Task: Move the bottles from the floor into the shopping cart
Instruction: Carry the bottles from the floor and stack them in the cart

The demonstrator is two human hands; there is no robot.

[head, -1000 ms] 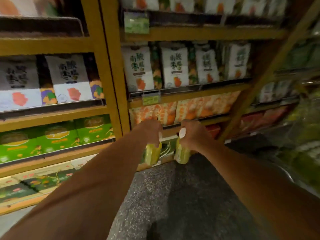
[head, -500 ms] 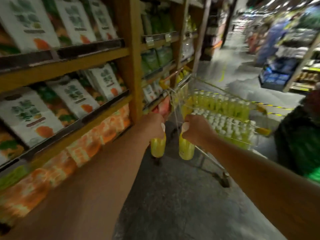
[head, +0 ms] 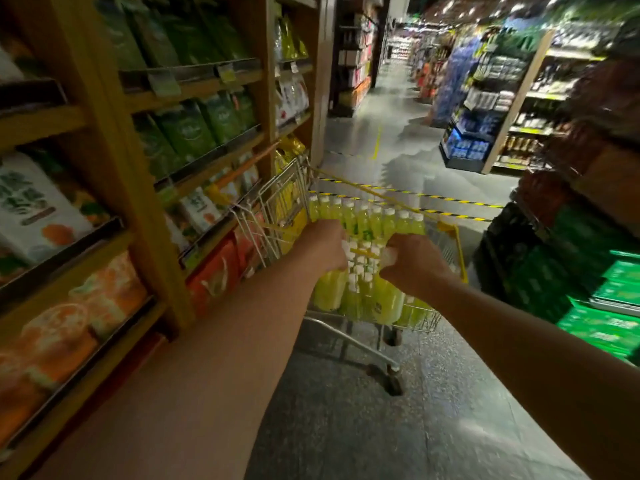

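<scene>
No legible text or labels.

Dim supermarket aisle: wooden shelves [head: 194, 91] of snack bags left, speckled grey floor [head: 363, 427].

Two bare arms reach forward from the lower corners and converge near the middle. The left forearm [head: 207, 358], close to the camera, rises from the lower left; the right forearm [head: 519, 348] comes in from the lower right. The left hand [head: 323, 245] is curled, knuckles up, around the top of the left bottle [head: 329, 291]. The right hand [head: 412, 263], just beside it and slightly lower, grips the right bottle [head: 386, 303] the same way. Both bottles hang below the fists.
</scene>
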